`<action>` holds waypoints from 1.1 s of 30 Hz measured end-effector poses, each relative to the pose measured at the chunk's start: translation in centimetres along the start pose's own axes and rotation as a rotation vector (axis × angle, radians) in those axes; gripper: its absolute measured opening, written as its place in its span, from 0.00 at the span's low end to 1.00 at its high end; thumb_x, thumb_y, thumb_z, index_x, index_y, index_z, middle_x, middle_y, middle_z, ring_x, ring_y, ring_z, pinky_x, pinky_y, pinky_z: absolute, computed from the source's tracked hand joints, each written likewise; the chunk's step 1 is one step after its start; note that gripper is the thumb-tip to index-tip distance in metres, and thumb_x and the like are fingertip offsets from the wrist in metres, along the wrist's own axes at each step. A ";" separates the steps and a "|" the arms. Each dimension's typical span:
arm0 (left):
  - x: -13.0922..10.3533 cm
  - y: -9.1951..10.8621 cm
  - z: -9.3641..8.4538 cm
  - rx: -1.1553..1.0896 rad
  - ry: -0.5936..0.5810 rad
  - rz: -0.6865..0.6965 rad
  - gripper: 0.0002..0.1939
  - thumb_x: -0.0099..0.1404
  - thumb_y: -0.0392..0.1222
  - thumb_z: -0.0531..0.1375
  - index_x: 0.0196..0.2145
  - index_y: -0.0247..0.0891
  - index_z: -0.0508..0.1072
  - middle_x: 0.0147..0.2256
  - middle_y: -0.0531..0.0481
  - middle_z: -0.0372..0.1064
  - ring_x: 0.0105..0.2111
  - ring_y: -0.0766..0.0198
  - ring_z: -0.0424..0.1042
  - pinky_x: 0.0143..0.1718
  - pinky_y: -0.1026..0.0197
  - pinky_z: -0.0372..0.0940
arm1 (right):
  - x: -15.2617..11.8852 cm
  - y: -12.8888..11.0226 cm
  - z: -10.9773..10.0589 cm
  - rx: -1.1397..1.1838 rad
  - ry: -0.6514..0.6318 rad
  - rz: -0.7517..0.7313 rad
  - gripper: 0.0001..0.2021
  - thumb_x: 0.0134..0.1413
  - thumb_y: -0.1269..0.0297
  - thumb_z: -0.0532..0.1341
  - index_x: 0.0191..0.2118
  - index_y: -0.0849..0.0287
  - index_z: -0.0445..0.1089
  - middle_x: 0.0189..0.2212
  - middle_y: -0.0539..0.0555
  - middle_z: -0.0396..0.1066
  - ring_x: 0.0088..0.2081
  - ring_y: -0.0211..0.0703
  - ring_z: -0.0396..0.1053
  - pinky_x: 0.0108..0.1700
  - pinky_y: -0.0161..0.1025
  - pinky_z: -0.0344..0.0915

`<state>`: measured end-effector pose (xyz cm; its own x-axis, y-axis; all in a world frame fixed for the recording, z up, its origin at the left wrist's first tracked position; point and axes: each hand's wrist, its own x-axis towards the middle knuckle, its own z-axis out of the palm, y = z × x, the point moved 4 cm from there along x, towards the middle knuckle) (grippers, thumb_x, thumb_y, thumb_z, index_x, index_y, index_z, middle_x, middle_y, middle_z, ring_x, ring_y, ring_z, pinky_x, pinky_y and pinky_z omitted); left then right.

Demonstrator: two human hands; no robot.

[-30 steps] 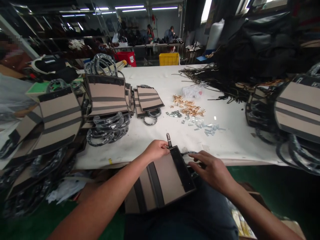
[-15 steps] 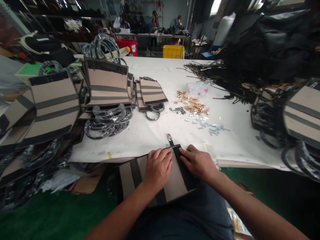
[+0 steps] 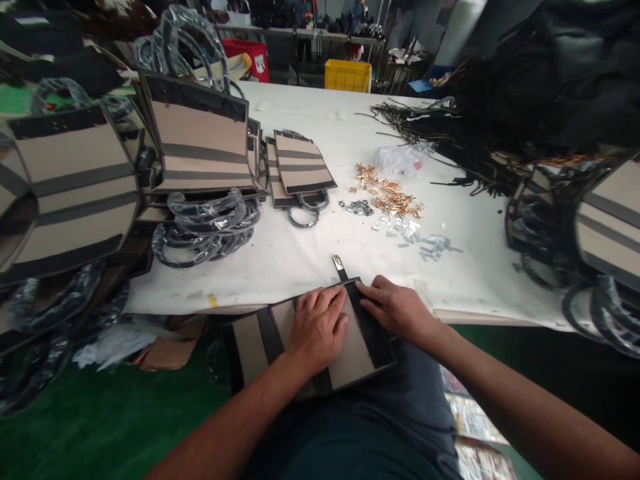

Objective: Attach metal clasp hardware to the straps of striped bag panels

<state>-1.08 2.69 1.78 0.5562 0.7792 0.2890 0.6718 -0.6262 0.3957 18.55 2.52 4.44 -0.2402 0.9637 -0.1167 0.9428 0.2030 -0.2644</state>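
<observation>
A beige and black bag panel lies tilted across my lap, its far edge against the table's front edge. My left hand rests flat on its beige face, fingers stretched out. At the panel's far right corner, my right hand grips the black border with curled fingers, thumb and forefinger on top. Between the two hands a short black strap tab with a metal clasp sticks out past the edge onto the table. What lies under the panel is hidden.
Stacked bag panels with plastic-wrapped handles crowd the left; more panels stand at right. Gold fittings, small silver plates and a clear plastic bag lie mid-table. Black straps pile up behind.
The view has tipped downward and drawn slightly closer. Both hands keep nearly the same places on the panel, with the left fingers shifted a little.
</observation>
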 end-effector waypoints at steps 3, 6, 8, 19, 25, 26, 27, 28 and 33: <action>0.1 0.0 -0.1 -0.005 -0.002 -0.003 0.27 0.72 0.42 0.60 0.66 0.39 0.69 0.62 0.41 0.71 0.59 0.44 0.66 0.61 0.40 0.60 | -0.1 -0.3 0.2 -0.032 -0.010 -0.013 0.24 0.72 0.60 0.56 0.69 0.52 0.67 0.49 0.57 0.75 0.39 0.44 0.77 0.39 0.36 0.67; 0.2 -0.1 0.0 -0.008 0.003 -0.008 0.27 0.71 0.41 0.60 0.66 0.41 0.70 0.61 0.41 0.71 0.59 0.44 0.66 0.60 0.40 0.61 | -0.1 -0.5 0.3 -0.029 -0.010 -0.034 0.24 0.73 0.60 0.55 0.70 0.54 0.65 0.49 0.58 0.76 0.40 0.45 0.77 0.39 0.37 0.68; 0.2 -0.4 0.1 -0.001 0.012 -0.006 0.27 0.71 0.41 0.61 0.66 0.41 0.70 0.60 0.42 0.71 0.58 0.44 0.67 0.60 0.40 0.61 | -0.1 -0.6 0.3 -0.023 0.000 -0.056 0.24 0.73 0.60 0.54 0.70 0.55 0.64 0.49 0.58 0.76 0.41 0.46 0.78 0.40 0.37 0.69; 0.1 -0.6 0.2 0.079 0.048 0.068 0.26 0.71 0.39 0.61 0.65 0.40 0.70 0.59 0.42 0.72 0.57 0.44 0.67 0.58 0.39 0.63 | 0.2 -1.7 -0.2 0.005 0.080 -0.125 0.22 0.71 0.62 0.56 0.66 0.59 0.69 0.48 0.61 0.80 0.42 0.50 0.78 0.41 0.40 0.71; 0.0 -1.1 0.0 0.009 0.076 0.087 0.26 0.71 0.40 0.61 0.65 0.40 0.70 0.59 0.41 0.72 0.56 0.46 0.68 0.58 0.40 0.64 | 1.7 1.9 -3.1 0.113 0.172 0.053 0.15 0.67 0.57 0.62 0.54 0.48 0.80 0.44 0.53 0.81 0.42 0.47 0.79 0.45 0.38 0.70; 0.0 -1.1 0.0 -0.008 0.081 0.089 0.26 0.70 0.40 0.61 0.65 0.40 0.70 0.59 0.42 0.72 0.56 0.46 0.68 0.58 0.40 0.64 | 2.3 3.5 -3.9 0.100 0.213 0.128 0.16 0.67 0.56 0.61 0.55 0.48 0.80 0.46 0.53 0.81 0.44 0.47 0.78 0.47 0.38 0.70; -0.1 -1.2 0.1 -0.024 0.084 0.090 0.26 0.70 0.40 0.62 0.65 0.40 0.70 0.59 0.42 0.73 0.56 0.46 0.68 0.58 0.40 0.64 | 2.9 5.3 -4.7 0.063 0.245 0.201 0.17 0.67 0.56 0.60 0.55 0.49 0.80 0.49 0.54 0.81 0.46 0.48 0.78 0.48 0.39 0.70; -0.1 -1.2 0.1 -0.038 0.086 0.089 0.26 0.70 0.39 0.62 0.64 0.40 0.70 0.59 0.42 0.73 0.56 0.46 0.68 0.59 0.40 0.64 | 3.6 7.1 -5.2 0.009 0.240 0.278 0.17 0.67 0.56 0.60 0.56 0.48 0.80 0.51 0.54 0.80 0.47 0.48 0.77 0.48 0.38 0.69; -0.2 -1.1 -0.1 -0.090 0.089 0.071 0.26 0.69 0.38 0.63 0.64 0.40 0.71 0.59 0.42 0.73 0.56 0.47 0.68 0.60 0.40 0.64 | 6.0 13.8 -5.1 -0.031 0.177 0.393 0.15 0.63 0.57 0.61 0.50 0.49 0.83 0.51 0.56 0.80 0.47 0.51 0.76 0.44 0.39 0.67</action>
<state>-2.01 3.22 1.30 0.5526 0.7346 0.3937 0.5833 -0.6783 0.4469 31.30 11.95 4.99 0.1794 0.9831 -0.0365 0.9618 -0.1831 -0.2037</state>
